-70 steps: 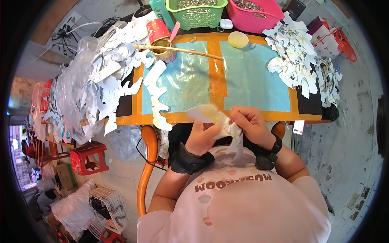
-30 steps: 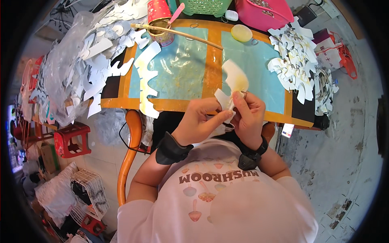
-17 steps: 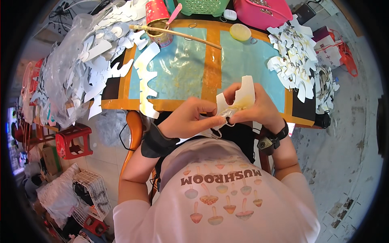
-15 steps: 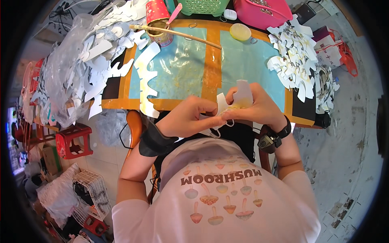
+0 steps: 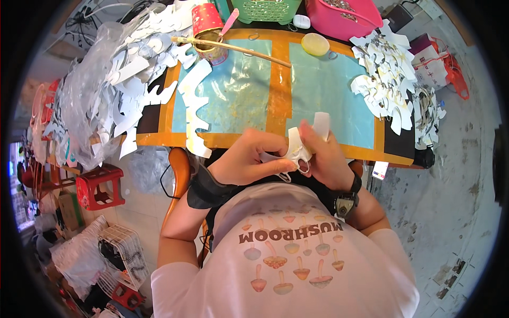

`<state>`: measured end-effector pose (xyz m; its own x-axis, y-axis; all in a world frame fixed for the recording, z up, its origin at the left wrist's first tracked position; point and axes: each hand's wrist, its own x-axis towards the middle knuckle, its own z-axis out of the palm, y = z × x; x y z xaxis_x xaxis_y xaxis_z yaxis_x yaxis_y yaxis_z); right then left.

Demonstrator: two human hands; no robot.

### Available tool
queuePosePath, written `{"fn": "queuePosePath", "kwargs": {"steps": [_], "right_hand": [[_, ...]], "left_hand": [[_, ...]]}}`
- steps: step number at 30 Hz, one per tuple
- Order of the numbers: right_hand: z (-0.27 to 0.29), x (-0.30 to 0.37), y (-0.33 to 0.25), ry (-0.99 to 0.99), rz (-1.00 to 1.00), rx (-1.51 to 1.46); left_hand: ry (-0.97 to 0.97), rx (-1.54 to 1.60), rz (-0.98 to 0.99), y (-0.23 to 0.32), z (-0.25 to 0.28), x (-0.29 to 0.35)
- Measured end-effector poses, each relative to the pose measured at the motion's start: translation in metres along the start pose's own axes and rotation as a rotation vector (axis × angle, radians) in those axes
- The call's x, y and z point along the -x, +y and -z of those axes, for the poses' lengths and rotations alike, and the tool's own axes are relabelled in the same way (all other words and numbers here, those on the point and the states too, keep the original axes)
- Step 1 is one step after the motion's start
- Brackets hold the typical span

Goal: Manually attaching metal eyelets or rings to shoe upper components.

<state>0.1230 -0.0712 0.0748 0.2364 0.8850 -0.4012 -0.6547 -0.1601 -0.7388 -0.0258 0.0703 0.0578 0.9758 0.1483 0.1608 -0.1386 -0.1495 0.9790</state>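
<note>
Both hands meet in front of my body, just off the table's near edge. Between the fingers of my left hand (image 5: pixel 252 159) a white cut-out strip (image 5: pixel 295 141) with curved notches is pinched. My right hand (image 5: pixel 327 161) grips the other part of the same strip, and one white end sticks up past its fingers. Thin metal rings (image 5: pixel 304 167) hang at the strip's lower side, by the fingertips. How they attach is too small to tell. On the table to the left lies another notched white strip (image 5: pixel 193 111) with yellowish smears, untouched.
A stick (image 5: pixel 238 49) lies across a red tin (image 5: pixel 208 18) and the blue table sheet (image 5: pixel 233 100). Loose white cut-outs pile up at left (image 5: pixel 127 79) and right (image 5: pixel 384 69). At the back stand a pink basket (image 5: pixel 350 24), a green basket (image 5: pixel 265 13) and a yellow round lid (image 5: pixel 315 44).
My right hand has turned and dropped slightly, its fingers now more upright on the strip. The rings show more below the fingertips. My left hand keeps its pinch almost in place.
</note>
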Motion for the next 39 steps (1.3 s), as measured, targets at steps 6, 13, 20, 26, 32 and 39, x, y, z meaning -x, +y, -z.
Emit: {"fn": "queuePosePath", "kwargs": {"steps": [6,13,20,26,32,39], "right_hand": [[0.022,-0.005,0.004,-0.077,0.081,0.201],[0.015,0.004,-0.005,-0.133,0.2,0.511],[0.019,0.007,-0.004,-0.271,0.145,0.298],[0.028,0.009,0.008,-0.298,0.049,0.106],[0.029,0.005,0.003,-0.284,0.031,0.132],[0.027,0.007,0.008,-0.228,0.078,0.282]], "left_hand": [[0.217,0.131,0.148,0.011,-0.014,0.001],[0.338,0.124,-0.048,-0.004,-0.021,0.003],[0.196,0.188,0.048,0.014,-0.022,0.001],[0.2,0.324,0.134,0.014,-0.033,0.009],[0.297,0.045,0.104,0.0,-0.038,0.01],[0.276,0.369,0.28,0.007,-0.038,0.014]]}}
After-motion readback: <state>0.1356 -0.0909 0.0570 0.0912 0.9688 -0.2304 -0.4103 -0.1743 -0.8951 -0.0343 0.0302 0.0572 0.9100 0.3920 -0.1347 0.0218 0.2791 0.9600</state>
